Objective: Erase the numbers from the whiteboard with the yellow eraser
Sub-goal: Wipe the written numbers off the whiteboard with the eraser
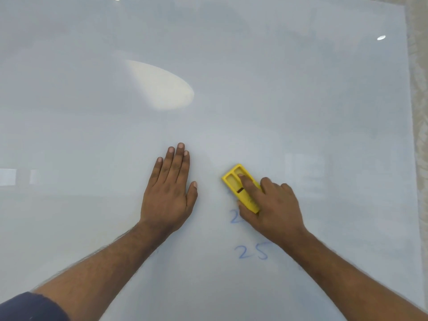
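Observation:
The whiteboard (208, 77) fills nearly the whole view. My right hand (271, 205) grips the yellow eraser (234, 181) and presses it flat on the board, index finger lying along its top. Just below the eraser a blue number (235, 217) shows only its first digit, a 2; my hand hides the remainder. Lower down the blue number 25 (252, 251) is fully legible. My left hand (170, 191) lies flat on the board to the left of the eraser, fingers together, holding nothing.
The board's right edge (410, 135) borders a pale patterned surface (420, 112). A bright oval light reflection (162, 85) sits on the upper middle of the board.

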Demonstrator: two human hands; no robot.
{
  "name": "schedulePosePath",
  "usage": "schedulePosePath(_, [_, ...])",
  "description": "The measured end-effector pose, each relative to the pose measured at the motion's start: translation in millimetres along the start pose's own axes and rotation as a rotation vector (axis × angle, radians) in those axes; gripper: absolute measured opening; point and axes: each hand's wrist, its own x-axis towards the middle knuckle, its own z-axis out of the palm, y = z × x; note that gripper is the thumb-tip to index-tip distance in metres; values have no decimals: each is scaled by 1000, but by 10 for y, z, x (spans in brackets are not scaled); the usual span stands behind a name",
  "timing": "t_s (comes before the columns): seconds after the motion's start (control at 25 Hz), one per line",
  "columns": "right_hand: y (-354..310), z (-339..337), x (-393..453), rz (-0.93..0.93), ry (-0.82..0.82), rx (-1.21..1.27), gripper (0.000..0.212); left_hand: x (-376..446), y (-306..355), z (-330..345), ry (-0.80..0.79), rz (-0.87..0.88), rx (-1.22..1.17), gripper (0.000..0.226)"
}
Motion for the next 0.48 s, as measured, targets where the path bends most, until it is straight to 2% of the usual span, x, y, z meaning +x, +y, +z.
schedulePosePath(0.12, [240,-60,113,230,22,35,58,-87,-6,14,-8,4,5,66])
schedulePosePath(0.2, [160,-52,260,347,57,93,59,-127,4,22,-5,-7,9,66])
schedulePosePath(0.28, [-49,11,297,307,69,85,58,-164,5,37,-1,-13,6,66])
schedulePosePath(0.48, [-344,91,-171,17,-6,82,53,-259,10,50,2,-4,-1,66])
